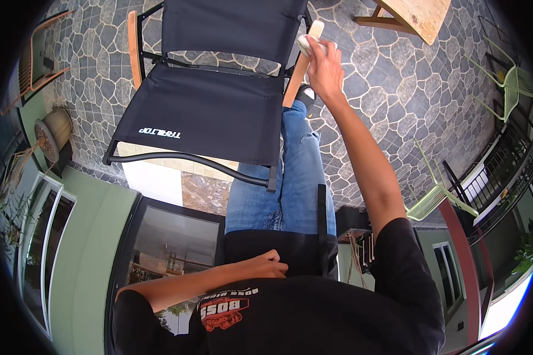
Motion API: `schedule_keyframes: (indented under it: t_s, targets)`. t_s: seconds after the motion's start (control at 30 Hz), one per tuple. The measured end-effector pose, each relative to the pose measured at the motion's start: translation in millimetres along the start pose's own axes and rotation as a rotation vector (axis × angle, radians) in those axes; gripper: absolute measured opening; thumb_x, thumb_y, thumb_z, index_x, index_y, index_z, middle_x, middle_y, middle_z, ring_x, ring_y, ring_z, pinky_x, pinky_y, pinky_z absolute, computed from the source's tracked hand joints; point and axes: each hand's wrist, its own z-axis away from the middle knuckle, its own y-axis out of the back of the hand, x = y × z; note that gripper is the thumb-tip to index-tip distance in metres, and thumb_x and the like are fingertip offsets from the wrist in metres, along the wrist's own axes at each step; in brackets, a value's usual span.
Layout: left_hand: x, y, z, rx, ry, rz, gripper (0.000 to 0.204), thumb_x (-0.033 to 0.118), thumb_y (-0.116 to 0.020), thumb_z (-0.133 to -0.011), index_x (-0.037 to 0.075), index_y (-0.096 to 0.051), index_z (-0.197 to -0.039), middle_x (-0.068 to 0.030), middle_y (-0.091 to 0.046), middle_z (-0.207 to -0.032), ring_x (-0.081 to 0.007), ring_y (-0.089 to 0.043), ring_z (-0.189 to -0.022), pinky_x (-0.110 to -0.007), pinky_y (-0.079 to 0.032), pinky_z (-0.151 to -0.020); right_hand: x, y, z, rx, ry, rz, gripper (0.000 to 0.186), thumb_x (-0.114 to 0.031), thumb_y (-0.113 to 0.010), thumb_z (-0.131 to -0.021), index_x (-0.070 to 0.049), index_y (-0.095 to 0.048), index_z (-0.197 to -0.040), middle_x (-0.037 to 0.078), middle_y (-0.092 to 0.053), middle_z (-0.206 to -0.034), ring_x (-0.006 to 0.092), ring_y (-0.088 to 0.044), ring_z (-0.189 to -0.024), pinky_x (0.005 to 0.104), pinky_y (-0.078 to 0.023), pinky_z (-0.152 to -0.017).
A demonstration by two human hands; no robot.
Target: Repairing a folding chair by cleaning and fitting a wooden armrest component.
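My right hand (326,68) is closed on a small wad of white cloth (304,42), pressed onto the wooden armrest (298,77) of a black folding chair (210,112). Bare pale wood shows at the armrest's far end, beyond the cloth. The chair has a fabric seat and back on a dark metal frame. Its other wooden armrest (134,50) is at the left, untouched. My left hand (269,264) lies against my waist, fingers curled, with nothing visible in it.
A wooden table (417,18) stands at the far right on the stone-patterned floor (385,77). Pale green chairs (509,89) are along the right side. A large pot (56,127) and an orange-brown chair (35,59) are at the left. My legs (278,195) are close beside the chair.
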Motion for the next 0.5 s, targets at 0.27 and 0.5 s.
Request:
schedule_keyframes:
  t_s: [0.27,0.5]
  targets:
    - [63,-16,72,0.630,0.164,0.113,0.024,0.019,-0.055,-0.091,0.009,-0.075,-0.101,0.0042,-0.068,-0.118,-0.0149,-0.054,-0.111,-0.035,-0.032,-0.096,7,-7,5,0.002,-0.019,-0.001,0.051,-0.014,-0.060,-0.098,-0.032,-0.054,-0.145,0.010,-0.053,-0.132,0.0341,-0.057,-0.110,0.0472,-0.058,-0.081]
    - [77,1,67,0.540,0.193,0.249,0.030,0.020,-0.055,-0.091,0.010,-0.070,-0.114,-0.0015,-0.065,-0.118,-0.0186,-0.050,-0.115,-0.032,-0.033,-0.096,6,-9,2,0.011,-0.036,-0.009,0.051,-0.014,-0.059,-0.098,-0.034,-0.053,-0.145,0.009,-0.052,-0.134,0.0335,-0.056,-0.111,0.0478,-0.059,-0.082]
